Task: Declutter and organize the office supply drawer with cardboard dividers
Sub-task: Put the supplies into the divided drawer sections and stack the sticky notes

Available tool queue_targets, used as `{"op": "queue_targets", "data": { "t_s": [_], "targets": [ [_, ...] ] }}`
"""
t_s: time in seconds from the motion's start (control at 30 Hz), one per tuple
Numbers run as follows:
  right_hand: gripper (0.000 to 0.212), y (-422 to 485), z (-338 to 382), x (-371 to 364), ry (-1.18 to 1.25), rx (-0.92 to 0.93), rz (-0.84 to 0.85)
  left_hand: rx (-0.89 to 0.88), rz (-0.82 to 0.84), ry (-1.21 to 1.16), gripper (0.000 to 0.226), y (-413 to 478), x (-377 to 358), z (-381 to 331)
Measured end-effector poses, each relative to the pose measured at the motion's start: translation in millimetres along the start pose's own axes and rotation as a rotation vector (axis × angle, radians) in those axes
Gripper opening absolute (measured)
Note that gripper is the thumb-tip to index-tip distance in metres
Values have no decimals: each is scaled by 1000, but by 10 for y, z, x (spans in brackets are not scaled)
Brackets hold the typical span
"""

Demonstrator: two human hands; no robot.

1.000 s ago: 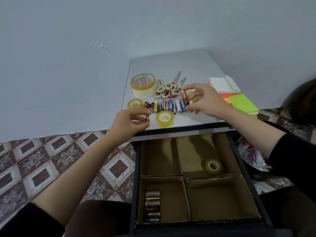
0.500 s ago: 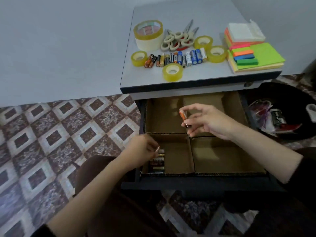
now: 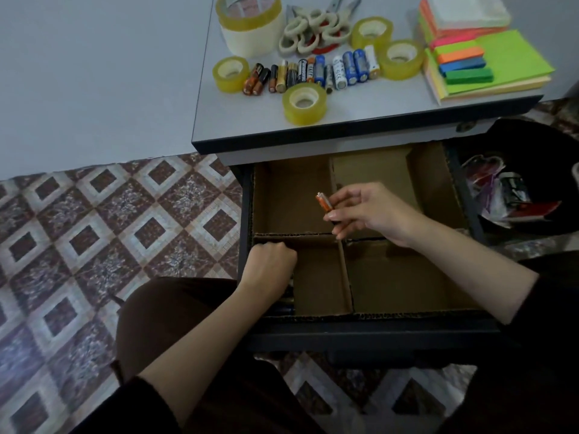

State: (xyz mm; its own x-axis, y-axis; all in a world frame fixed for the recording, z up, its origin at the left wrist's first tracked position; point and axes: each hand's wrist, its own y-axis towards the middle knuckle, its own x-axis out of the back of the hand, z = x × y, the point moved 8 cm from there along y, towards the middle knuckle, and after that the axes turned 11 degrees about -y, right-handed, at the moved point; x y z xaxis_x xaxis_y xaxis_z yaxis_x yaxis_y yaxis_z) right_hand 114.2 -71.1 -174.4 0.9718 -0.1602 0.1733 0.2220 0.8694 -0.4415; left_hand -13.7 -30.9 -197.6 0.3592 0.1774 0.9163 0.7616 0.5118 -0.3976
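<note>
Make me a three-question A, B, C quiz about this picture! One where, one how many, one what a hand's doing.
1. How many small tape rolls lie on the desktop? A two, B four, C seven.
2. Where is the left hand? A on the desktop, B in the near-left compartment of the drawer, C in a pocket.
3. The right hand is: A open and empty, B making a fist, C pinching an orange battery.
Answers: B, four rolls show; B, it's down inside that compartment; C, the battery sticks out of its grip.

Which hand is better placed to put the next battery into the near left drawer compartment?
Right. The right hand pinches an orange battery above the dividers; the left hand is curled low inside that compartment.
</note>
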Motion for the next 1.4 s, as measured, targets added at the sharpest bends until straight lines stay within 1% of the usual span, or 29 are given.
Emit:
{"op": "queue_targets", "data": {
  "t_s": [0.1,0.23,0.3,0.33,0.37,0.43,0.47,0.53,0.57,0.6,0.67,0.73,0.8,0.87,0.93,1.0,1.03,1.1,1.27,1.33,1.4],
  "targets": [
    [17,-8,-14,4,14,-10,5,-16,40,36,24,-2,-43,-6],
    [19,-43,14,16,-17,-10,7,-28,86,27,22,-40,-59,-37],
    [20,-85,57,-2,-35,-10,20,-41,65,-27,21,-96,-33,-39],
    [20,-112,82,-11,-46,-11,27,-53,20,-88,22,-130,14,-19],
    [19,-144,108,-24,-66,-14,38,-76,-58,-183,23,-173,95,17],
    [19,-213,157,-76,-162,-20,77,-121,-308,-462,23,-304,340,186],
    [18,-249,176,-129,-224,-20,104,-113,-452,-593,21,-378,464,331],
    [17,-311,199,-302,-325,-12,165,-16,-712,-775,20,-477,598,698],
    [17,-338,188,-415,-371,-14,192,51,-781,-831,21,-477,589,869],
    [17,-362,152,-541,-416,-29,216,103,-804,-875,24,-438,553,1001],
    [16,-385,29,-783,-463,-82,238,136,-732,-906,32,-300,432,1135],
    [15,-348,-105,-942,-445,-125,200,109,-615,-885,38,-166,334,1136],
    [13,-264,-183,-964,-483,-122,74,83,-529,-867,43,-74,271,1107],
    [13,-195,-201,-940,-606,-92,-66,77,-483,-899,45,-22,225,1094],
    [18,-141,-209,-948,-751,-81,-166,79,-481,-961,46,-7,201,1100],
    [24,-66,-249,-955,-814,-95,-257,92,-497,-987,45,-8,193,1112],
    [26,-31,-284,-928,-774,-126,-306,98,-505,-990,45,-6,193,1119],
    [24,37,-366,-859,-585,-181,-386,91,-526,-993,44,7,195,1137],
    [20,88,-574,-879,-135,-327,-403,50,-568,-1047,44,35,172,1154],
    [19,96,-631,-882,-97,-366,-406,48,-575,-1047,45,34,173,1153],
    [17,111,-657,-892,-99,-386,-374,46,-575,-1048,48,35,177,1147]
  ]
}}
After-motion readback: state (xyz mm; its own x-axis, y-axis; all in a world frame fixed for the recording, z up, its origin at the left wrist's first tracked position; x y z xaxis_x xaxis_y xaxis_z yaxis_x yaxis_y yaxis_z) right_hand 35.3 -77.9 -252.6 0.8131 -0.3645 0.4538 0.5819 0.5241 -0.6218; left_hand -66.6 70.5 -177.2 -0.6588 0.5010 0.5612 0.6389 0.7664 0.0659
